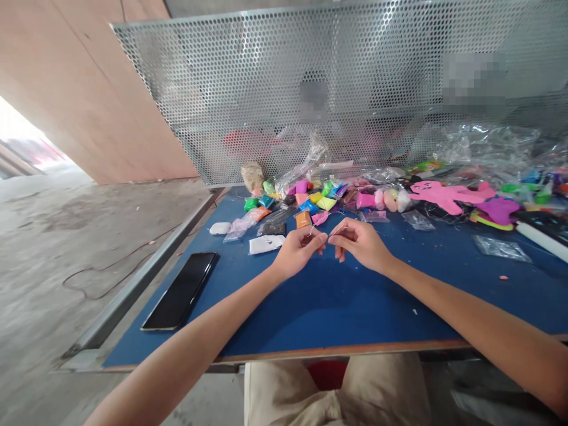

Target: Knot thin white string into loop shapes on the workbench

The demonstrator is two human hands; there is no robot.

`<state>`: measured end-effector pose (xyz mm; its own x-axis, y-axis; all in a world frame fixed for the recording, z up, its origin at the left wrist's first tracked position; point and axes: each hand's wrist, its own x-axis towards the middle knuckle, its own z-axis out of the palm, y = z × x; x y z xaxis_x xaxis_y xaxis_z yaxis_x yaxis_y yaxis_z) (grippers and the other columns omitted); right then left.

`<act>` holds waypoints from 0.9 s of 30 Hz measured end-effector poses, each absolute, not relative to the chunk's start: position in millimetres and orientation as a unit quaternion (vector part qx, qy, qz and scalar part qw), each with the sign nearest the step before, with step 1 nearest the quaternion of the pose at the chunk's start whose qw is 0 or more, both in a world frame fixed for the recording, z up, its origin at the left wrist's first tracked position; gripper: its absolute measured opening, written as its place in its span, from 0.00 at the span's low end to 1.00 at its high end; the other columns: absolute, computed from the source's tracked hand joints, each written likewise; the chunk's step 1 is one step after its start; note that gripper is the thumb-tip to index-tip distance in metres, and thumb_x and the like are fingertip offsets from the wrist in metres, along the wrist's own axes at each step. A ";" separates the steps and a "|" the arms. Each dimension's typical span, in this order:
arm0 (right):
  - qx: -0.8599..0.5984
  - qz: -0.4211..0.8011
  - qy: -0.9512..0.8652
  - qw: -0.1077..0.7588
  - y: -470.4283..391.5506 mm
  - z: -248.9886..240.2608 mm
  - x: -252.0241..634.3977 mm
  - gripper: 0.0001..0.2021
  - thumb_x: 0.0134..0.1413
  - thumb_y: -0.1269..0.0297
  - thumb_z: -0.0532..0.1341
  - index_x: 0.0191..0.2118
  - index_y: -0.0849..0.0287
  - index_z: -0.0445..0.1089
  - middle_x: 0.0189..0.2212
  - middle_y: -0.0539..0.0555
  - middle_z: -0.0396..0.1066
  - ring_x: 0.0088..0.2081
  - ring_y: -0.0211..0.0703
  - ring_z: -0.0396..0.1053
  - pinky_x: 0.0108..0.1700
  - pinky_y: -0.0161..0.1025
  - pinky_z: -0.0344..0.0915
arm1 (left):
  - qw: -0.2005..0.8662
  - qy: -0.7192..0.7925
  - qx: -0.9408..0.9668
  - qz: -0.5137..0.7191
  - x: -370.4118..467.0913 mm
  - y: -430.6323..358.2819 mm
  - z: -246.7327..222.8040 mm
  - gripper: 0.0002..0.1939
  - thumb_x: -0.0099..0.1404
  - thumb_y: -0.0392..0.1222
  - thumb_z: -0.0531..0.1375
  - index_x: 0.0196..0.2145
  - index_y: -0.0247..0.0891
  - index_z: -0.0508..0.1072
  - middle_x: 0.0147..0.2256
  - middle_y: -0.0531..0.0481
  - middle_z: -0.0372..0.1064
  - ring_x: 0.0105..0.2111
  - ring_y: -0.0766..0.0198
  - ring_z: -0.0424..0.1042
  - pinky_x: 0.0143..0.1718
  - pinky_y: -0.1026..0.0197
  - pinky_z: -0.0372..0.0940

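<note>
My left hand (298,251) and my right hand (364,245) meet above the middle of the blue table, fingertips nearly touching. Each pinches a thin wire (339,229) between thumb and fingers. Parts of the wire show as fine pale lines above the fingers; its full shape is too thin to make out. Just beyond my left hand lies an orange clay packet (303,219), with a pink packet (319,218) beside it. A white packet (266,244) rests to the left of that hand.
A black phone (181,291) lies at the left of the table (310,319). Colourful clay packets, plastic bags and a pink figure cutout (448,195) line the back, before a perforated metal panel (266,89). A small clear bag (501,248) lies at right.
</note>
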<state>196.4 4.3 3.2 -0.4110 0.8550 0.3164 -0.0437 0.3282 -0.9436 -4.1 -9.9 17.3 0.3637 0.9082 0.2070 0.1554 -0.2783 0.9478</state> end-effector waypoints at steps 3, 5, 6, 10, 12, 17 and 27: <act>-0.288 0.501 -0.687 0.441 5.5 3.2 197.3 0.17 0.54 0.49 0.68 0.37 0.59 0.70 0.25 0.51 0.74 0.23 0.41 0.74 0.27 0.39 0.74 | 0.463 0.391 0.684 0.407 -4.4 -9.4 16.4 0.21 0.64 0.58 0.61 0.29 0.35 0.70 0.26 0.51 0.70 0.25 0.68 0.67 0.27 0.64 0.61; -0.282 0.498 -0.692 0.440 5.6 3.6 197.6 0.16 0.56 0.50 0.67 0.39 0.59 0.71 0.27 0.52 0.75 0.24 0.41 0.74 0.27 0.38 0.73 | 0.477 0.388 0.676 0.407 -4.4 -9.2 15.8 0.21 0.64 0.58 0.61 0.29 0.35 0.70 0.25 0.51 0.70 0.25 0.68 0.67 0.26 0.64 0.61; -0.281 0.491 -0.696 0.442 5.0 4.0 197.5 0.15 0.57 0.50 0.66 0.39 0.58 0.71 0.28 0.52 0.75 0.25 0.41 0.74 0.28 0.38 0.73 | 0.487 0.385 0.670 0.407 -4.4 -9.2 15.6 0.21 0.63 0.58 0.61 0.28 0.35 0.70 0.25 0.51 0.70 0.24 0.68 0.67 0.26 0.64 0.60; -0.287 0.439 -0.722 0.452 -1.5 7.2 196.3 0.12 0.61 0.53 0.62 0.38 0.57 0.71 0.26 0.50 0.73 0.26 0.41 0.73 0.30 0.39 0.72 | 0.534 0.373 0.639 0.408 -4.3 -9.6 16.8 0.20 0.61 0.55 0.64 0.26 0.35 0.69 0.23 0.51 0.69 0.22 0.69 0.65 0.25 0.64 0.59; -0.286 0.411 -0.739 0.450 -5.8 9.1 195.8 0.10 0.62 0.55 0.62 0.37 0.56 0.71 0.25 0.49 0.72 0.26 0.40 0.73 0.31 0.38 0.72 | 0.570 0.373 0.616 0.395 -5.2 -10.1 19.4 0.19 0.60 0.53 0.65 0.24 0.36 0.68 0.22 0.52 0.69 0.22 0.69 0.65 0.24 0.65 0.57; -0.277 0.394 -0.755 0.445 -9.7 11.0 196.1 0.08 0.63 0.57 0.62 0.37 0.56 0.71 0.23 0.48 0.72 0.24 0.39 0.73 0.31 0.37 0.72 | 0.633 0.382 0.584 0.335 -7.4 -11.7 26.2 0.17 0.59 0.52 0.65 0.25 0.35 0.70 0.23 0.51 0.69 0.22 0.69 0.67 0.20 0.67 0.54; -0.340 0.493 -0.622 0.504 4.1 5.9 197.1 0.14 0.60 0.52 0.62 0.35 0.58 0.68 0.18 0.45 0.64 0.14 0.34 0.62 0.15 0.32 0.59 | 0.052 0.406 0.768 0.493 -14.7 -8.7 24.7 0.18 0.63 0.50 0.65 0.47 0.40 0.72 0.49 0.43 0.72 0.49 0.56 0.71 0.51 0.53 0.64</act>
